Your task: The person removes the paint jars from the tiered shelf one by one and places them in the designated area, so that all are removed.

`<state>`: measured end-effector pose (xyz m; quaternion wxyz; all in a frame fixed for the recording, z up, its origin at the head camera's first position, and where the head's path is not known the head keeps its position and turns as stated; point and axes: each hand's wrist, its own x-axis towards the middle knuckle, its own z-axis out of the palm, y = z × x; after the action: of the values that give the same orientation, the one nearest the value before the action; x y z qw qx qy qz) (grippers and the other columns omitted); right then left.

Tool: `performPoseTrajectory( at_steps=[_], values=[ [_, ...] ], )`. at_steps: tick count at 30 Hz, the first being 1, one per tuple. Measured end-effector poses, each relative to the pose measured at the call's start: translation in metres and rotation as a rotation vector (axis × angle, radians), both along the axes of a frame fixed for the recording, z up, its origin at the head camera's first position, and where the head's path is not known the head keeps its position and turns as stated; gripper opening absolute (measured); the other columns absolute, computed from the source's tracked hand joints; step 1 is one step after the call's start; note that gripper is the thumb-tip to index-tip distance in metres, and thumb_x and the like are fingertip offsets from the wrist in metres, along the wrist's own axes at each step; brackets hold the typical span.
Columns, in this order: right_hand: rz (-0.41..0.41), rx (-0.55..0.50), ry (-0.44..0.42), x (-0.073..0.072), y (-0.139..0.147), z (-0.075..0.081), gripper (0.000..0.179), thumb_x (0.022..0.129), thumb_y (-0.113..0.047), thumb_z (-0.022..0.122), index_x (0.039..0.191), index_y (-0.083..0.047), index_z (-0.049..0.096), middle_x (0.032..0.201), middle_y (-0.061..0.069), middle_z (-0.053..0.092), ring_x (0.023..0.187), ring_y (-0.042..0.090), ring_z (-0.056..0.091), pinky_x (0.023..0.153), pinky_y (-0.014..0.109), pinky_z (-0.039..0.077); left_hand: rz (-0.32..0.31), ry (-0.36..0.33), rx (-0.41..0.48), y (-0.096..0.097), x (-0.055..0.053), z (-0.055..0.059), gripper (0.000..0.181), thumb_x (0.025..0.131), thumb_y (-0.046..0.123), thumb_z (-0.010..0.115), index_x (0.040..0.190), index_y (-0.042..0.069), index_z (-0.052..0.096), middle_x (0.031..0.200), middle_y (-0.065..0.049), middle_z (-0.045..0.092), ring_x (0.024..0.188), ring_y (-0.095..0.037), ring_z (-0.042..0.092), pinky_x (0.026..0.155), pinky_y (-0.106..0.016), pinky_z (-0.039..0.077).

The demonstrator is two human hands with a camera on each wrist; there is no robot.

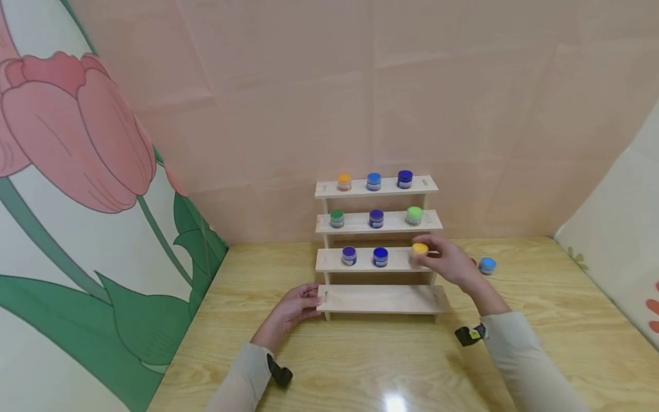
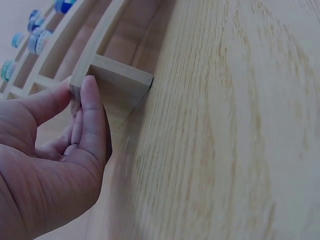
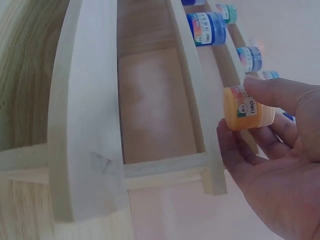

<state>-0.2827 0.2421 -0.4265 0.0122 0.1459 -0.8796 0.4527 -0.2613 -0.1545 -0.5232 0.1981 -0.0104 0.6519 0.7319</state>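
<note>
A pale wooden tiered shelf [image 1: 381, 298] stands on the table. My left hand [image 1: 296, 309] pinches the left end of its lowest board between thumb and fingers, as the left wrist view shows. At the right end of the second board from the bottom, my right hand [image 1: 448, 260] holds a small paint jar with a yellow-orange lid [image 1: 419, 249] between thumb and fingers. In the right wrist view this jar [image 3: 242, 107] appears tilted; whether it touches the board I cannot tell. A purple jar [image 1: 349, 256] and a blue jar [image 1: 380, 257] share that board.
Above, one board carries green [image 1: 337, 218], purple [image 1: 376, 218] and light green [image 1: 414, 216] jars. Orange [image 1: 344, 182], light blue [image 1: 373, 182] and dark blue [image 1: 405, 179] jars stand on top. Right of the shelf, a light-blue-lidded jar [image 1: 487, 266] sits beside something red, mostly hidden by my right hand.
</note>
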Motion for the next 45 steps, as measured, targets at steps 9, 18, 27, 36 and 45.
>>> performPoseTrajectory(
  at_steps=[9,18,27,36,45],
  values=[
    [-0.059,-0.062,0.045,0.012,0.018,0.002,0.056,0.099,-0.029,0.068,0.147,-0.006,0.050,0.138,0.022,0.057,0.123,0.042,0.057,0.089,0.026,0.057,-0.001,0.005,-0.005,0.000,-0.001,-0.001,0.058,0.096,-0.004,0.062,0.149,-0.010,0.038,0.110,-0.008,0.057,0.086,-0.015,0.064,0.075,-0.027,0.061],
    [-0.118,-0.007,0.028,0.020,0.042,-0.003,0.058,0.099,-0.036,0.067,0.145,-0.005,0.051,0.135,0.021,0.057,0.122,0.043,0.057,0.086,0.023,0.055,-0.001,0.000,-0.011,0.000,0.001,0.000,0.058,0.096,-0.004,0.062,0.149,-0.010,0.038,0.109,-0.009,0.056,0.085,-0.015,0.064,0.074,-0.026,0.061],
    [-0.120,0.012,-0.002,0.022,0.075,-0.013,0.065,0.099,-0.041,0.065,0.150,-0.006,0.045,0.135,0.020,0.057,0.105,0.005,0.061,0.077,0.017,0.054,-0.006,0.008,0.006,0.000,-0.001,-0.003,0.057,0.096,-0.004,0.063,0.148,-0.009,0.041,0.105,-0.006,0.057,0.083,-0.015,0.065,0.072,-0.025,0.061],
    [-0.176,0.054,0.013,0.020,0.113,-0.028,0.065,0.099,-0.041,0.065,0.152,-0.009,0.045,0.123,0.007,0.060,0.099,-0.012,0.052,0.075,0.014,0.047,-0.011,0.015,0.015,0.000,-0.001,-0.002,0.055,0.096,-0.004,0.063,0.147,-0.008,0.043,0.103,-0.005,0.058,0.082,-0.014,0.065,0.070,-0.025,0.061],
    [-0.202,0.087,-0.020,0.020,0.141,-0.044,0.070,0.101,-0.045,0.060,0.154,-0.004,0.039,0.148,0.029,0.043,0.129,0.050,0.045,0.087,0.038,0.054,-0.016,0.012,0.022,-0.001,-0.001,0.000,0.056,0.096,-0.004,0.063,0.147,-0.008,0.042,0.102,-0.004,0.055,0.082,-0.013,0.065,0.070,-0.025,0.061]
  ],
)
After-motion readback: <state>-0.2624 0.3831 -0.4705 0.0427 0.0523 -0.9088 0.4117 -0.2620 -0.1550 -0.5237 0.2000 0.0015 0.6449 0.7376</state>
